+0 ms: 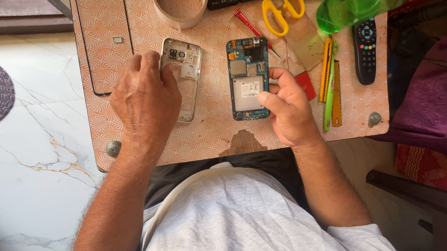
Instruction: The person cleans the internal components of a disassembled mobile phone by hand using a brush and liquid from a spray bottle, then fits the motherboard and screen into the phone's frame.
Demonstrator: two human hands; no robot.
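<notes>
Patterned table (219,134) below me: my left hand (145,103) lies spread over the silver frame (184,76), fingertips touching it; my right hand (287,110) pinches the opened phone's (250,77) right edge, mid-table.

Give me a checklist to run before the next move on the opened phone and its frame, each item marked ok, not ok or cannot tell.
1. Left hand steadies the silver phone frame: ok, it rests on the frame's left edge.
2. Right hand at the opened phone: ok, fingertips touch its right edge.
3. Opened phone lies flat on the patterned board, circuit side up: ok.
4. Right hand holds a tool: cannot tell, fingers are curled.
5. Red screwdriver within reach: ok, just above the phone.
6. Small screws accounted for: cannot tell, too small to see.
</notes>
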